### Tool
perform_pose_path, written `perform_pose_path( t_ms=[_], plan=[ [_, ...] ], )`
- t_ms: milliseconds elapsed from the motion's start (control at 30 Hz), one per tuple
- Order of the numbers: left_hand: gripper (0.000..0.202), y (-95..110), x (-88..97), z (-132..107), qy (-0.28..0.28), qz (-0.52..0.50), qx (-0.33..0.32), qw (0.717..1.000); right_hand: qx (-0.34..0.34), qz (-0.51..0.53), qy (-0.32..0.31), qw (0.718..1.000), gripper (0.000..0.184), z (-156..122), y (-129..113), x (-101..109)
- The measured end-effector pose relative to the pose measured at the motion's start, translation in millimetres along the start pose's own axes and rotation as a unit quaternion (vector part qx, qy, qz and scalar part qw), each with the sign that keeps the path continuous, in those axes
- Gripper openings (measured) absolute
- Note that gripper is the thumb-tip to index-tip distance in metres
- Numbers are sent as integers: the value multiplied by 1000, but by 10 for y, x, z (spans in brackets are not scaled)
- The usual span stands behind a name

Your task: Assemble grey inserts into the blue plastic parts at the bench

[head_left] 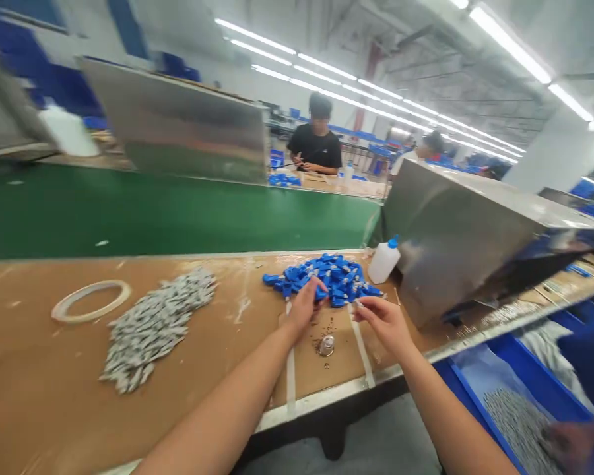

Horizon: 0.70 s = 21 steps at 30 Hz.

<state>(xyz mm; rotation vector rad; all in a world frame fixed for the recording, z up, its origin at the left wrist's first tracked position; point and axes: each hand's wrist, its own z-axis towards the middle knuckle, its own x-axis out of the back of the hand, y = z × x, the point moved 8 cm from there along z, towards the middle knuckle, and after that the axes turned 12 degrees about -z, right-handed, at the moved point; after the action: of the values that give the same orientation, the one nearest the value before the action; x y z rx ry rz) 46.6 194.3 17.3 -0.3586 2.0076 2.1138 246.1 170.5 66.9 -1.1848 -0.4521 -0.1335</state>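
Note:
A heap of small blue plastic parts (327, 275) lies on the brown worktop (218, 369). My left hand (304, 305) reaches into the heap's near edge, fingers curled round a blue part. My right hand (382, 318) hovers just right of it, fingers pinched on a small silvery piece. Between the hands, on the worktop, sits a small shiny metal cup (327, 344). A pile of small grey metal pieces (153, 324) lies further left.
A tape ring (90, 300) lies at the left. A white squeeze bottle (383, 260) stands beside a steel housing (455, 231). A green conveyor belt (168, 211) runs behind. Blue bins (519, 396) sit lower right. A person in black (315, 142) works opposite.

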Motion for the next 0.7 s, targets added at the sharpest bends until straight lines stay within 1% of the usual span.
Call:
perform_pose_path(
  t_ms=[33, 100, 200, 300, 400, 500, 600, 700],
  plan=[
    [57, -21, -44, 9, -20, -21, 3, 1000, 24, -23, -2, 999, 25, -25, 33, 40],
    [51, -41, -128, 3, -50, -45, 15, 998, 95, -97, -19, 991, 22, -96, -27, 33],
    [38, -52, -199, -37, -63, -83, 41, 994, 191, -207, -55, 958, 23, -218, -239, -76],
    [31, -50, -208, -15, -71, -125, 33, 989, 244, -276, -102, 924, 20, -236, -357, -187],
    [31, -97, -190, 23, -69, -139, 50, 987, 270, -303, -162, 900, 16, -200, -388, -277],
    [33, -115, -189, 2, -59, -125, 85, 987, 264, -287, -208, 897, 16, -183, -436, -319],
    [33, -88, -199, -20, -55, -123, 96, 986, 254, -280, -238, 894, 17, -176, -470, -348],
    [33, -64, -187, -21, -47, -101, 87, 990, 271, -303, -248, 880, 20, -182, -501, -358]
  ],
)
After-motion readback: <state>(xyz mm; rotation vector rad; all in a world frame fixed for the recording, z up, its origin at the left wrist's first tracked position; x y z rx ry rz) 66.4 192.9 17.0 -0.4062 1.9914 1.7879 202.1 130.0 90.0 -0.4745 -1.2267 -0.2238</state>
